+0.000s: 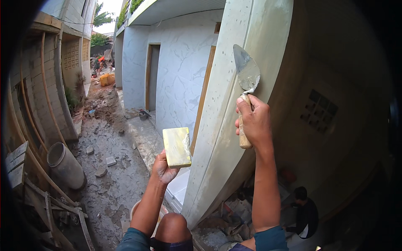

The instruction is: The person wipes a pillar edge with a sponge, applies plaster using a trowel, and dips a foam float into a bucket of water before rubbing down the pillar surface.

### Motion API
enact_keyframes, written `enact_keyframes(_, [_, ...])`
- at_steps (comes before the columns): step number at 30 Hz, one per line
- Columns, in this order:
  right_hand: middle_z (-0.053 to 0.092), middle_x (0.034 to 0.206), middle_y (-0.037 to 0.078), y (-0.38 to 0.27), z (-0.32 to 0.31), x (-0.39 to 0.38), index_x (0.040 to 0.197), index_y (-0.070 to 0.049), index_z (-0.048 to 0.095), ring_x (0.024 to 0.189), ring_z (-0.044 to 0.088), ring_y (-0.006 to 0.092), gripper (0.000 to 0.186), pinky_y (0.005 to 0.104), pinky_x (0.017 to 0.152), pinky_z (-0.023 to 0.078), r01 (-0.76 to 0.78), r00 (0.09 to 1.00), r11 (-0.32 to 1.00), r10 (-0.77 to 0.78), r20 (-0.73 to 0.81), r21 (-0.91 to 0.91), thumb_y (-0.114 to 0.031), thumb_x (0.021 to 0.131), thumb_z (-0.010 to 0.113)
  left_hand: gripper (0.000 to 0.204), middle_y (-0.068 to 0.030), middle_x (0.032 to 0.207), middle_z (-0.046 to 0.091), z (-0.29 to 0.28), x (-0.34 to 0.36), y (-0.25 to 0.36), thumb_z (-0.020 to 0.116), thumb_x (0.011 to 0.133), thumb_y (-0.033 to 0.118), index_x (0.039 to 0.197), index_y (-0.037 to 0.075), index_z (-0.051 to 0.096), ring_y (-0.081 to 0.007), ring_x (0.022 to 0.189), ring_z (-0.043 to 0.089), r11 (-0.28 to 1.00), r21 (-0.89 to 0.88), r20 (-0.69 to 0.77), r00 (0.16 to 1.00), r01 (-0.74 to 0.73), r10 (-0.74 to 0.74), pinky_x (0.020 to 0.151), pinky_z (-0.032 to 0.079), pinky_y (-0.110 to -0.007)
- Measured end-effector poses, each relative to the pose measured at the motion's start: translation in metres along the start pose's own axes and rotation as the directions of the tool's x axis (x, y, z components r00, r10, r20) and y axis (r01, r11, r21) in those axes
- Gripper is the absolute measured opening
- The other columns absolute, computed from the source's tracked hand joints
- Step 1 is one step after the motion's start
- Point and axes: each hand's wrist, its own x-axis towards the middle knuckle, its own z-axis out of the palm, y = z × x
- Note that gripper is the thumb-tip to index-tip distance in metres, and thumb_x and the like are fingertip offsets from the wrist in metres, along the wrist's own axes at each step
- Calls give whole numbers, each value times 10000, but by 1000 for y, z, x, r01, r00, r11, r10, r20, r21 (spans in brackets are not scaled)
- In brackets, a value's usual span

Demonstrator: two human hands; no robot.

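My right hand (253,119) is wrapped round the wooden handle of a trowel (247,69). Its pointed metal blade, smeared with grey plaster, lies over the pale plastered column (215,121); whether it touches cannot be made out. Lower and to the left, my left hand (163,168) grips a yellow rectangular block (177,146) from below, tilted with its broad face showing. White-grey smears mark the block's right edge, and some of its underside is hidden by my fingers.
Left of the column runs a muddy alley (104,146) with loose stones. A grey barrel (66,165) leans by timber at the left. Below my arms is a partly hidden bucket (136,208). A person in dark clothes (305,213) is low at the right, near rubble (234,217).
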Motion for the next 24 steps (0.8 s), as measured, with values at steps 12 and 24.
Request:
enact_keyframes(12, [533, 665, 47, 23, 5, -17, 792, 22, 533, 455, 543, 112, 255, 292, 371, 454, -52, 998, 998, 51, 36, 21, -185, 940, 536, 446, -240, 1317, 554, 8, 14, -6, 446, 941, 114, 1340, -85, 442, -347, 1183, 591, 998, -56, 47, 999, 1, 2, 1027, 491, -484])
enact_keyframes(24, [593, 730, 72, -113, -23, 96, 913, 65, 596, 513, 571, 107, 306, 262, 427, 510, 172, 982, 985, -170, -88, 14, -241, 927, 587, 392, -210, 1300, 561, 17, 19, -2, 462, 992, 113, 1356, -25, 419, -332, 1157, 608, 999, -28, 53, 998, 45, -43, 987, 529, -475])
